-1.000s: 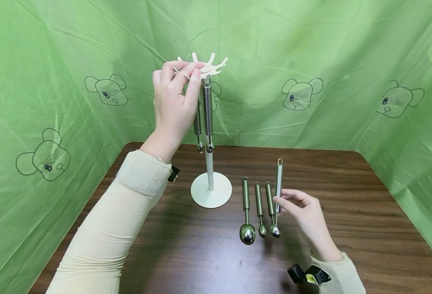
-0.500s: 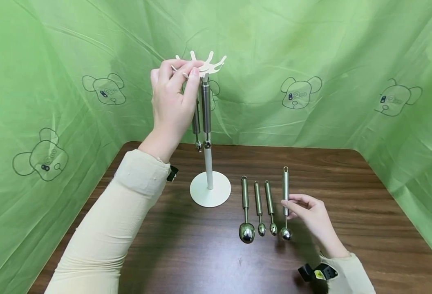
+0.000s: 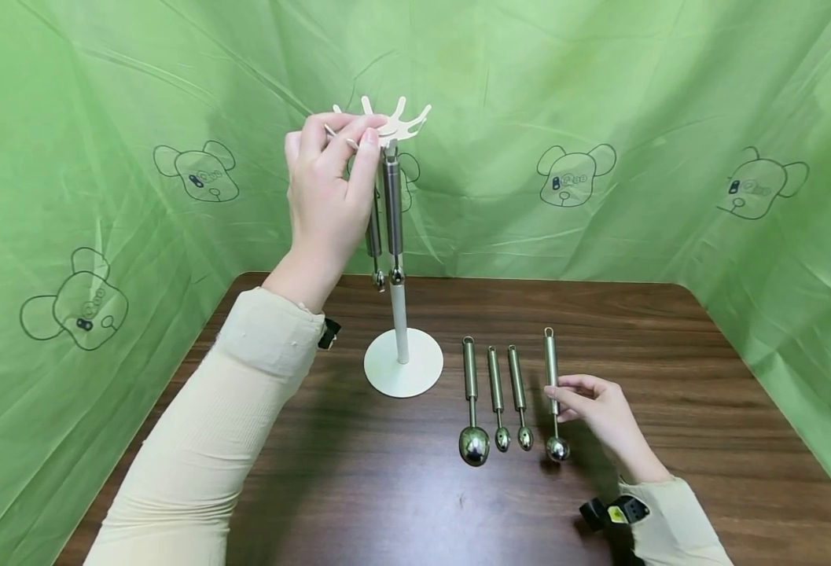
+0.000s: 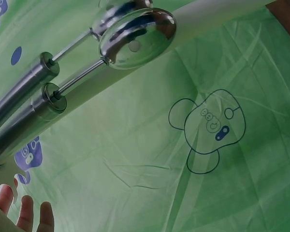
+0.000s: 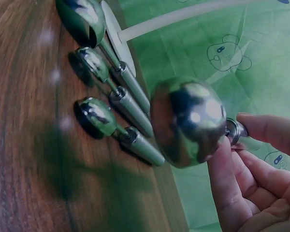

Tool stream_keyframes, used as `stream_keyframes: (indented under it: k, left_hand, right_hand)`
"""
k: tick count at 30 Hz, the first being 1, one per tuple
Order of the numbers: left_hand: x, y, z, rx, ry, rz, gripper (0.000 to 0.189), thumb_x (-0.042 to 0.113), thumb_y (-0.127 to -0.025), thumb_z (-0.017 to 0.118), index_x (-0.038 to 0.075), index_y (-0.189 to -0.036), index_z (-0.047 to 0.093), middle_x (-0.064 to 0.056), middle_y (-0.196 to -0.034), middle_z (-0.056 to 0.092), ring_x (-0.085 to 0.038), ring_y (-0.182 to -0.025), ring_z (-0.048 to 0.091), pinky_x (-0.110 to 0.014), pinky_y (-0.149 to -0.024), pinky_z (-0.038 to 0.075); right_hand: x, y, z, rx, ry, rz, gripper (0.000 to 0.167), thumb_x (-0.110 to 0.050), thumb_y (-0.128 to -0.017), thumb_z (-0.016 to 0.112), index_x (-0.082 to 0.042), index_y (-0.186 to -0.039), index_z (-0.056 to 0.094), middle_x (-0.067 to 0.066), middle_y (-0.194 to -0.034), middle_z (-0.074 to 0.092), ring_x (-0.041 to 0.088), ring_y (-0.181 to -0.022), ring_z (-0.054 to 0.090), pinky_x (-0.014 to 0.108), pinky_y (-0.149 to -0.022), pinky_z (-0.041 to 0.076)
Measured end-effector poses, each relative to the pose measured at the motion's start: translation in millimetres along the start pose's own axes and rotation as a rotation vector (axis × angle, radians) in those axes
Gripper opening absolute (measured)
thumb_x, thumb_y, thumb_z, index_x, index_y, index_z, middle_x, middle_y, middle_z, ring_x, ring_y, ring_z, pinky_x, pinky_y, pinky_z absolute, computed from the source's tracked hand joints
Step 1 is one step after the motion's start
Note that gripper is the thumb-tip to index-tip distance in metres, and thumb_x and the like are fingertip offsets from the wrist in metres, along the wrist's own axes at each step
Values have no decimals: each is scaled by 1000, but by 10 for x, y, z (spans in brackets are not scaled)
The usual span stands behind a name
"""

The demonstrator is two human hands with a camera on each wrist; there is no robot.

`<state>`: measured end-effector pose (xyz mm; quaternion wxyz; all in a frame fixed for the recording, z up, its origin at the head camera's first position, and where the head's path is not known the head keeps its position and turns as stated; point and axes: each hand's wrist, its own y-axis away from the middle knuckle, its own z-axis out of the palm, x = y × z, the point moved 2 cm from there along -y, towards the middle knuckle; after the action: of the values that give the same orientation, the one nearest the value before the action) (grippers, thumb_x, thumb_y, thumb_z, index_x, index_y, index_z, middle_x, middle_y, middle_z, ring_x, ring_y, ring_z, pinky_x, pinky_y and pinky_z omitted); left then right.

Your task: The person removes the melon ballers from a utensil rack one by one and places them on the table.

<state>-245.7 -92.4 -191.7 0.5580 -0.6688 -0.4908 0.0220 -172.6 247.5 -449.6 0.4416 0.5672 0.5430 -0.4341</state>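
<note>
the scoop (image 3: pixel 551 358) pinched in the fingers of the right hand (image 3: pixel 592 405) has shifted clear of three scoops (image 3: pixel 496 381) left of those fingers, so it stands singled out; the left hand (image 3: pixel 325 185) keeps its fingers clamped on the rack (image 3: pixel 399 128).

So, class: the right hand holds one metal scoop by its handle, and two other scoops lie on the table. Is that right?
Not quite: three other scoops, not two, lie on the table, as the head view shows. The right hand does hold one metal scoop by its handle.
</note>
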Motion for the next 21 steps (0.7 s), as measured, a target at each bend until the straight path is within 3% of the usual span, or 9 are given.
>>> stream_keyframes:
  k: [21]
  left_hand:
    - [13,4,-2,-9,-4,-5,34,36,-103,45,26,-120,73,0,-127,56,-20,-116,41,-34,-80,42]
  right_hand:
    - [173,-101,-15,-35,27,44,43,-9,-91,69,20,-119,56,-2,-83,71,11,-66,67,32,-64,60]
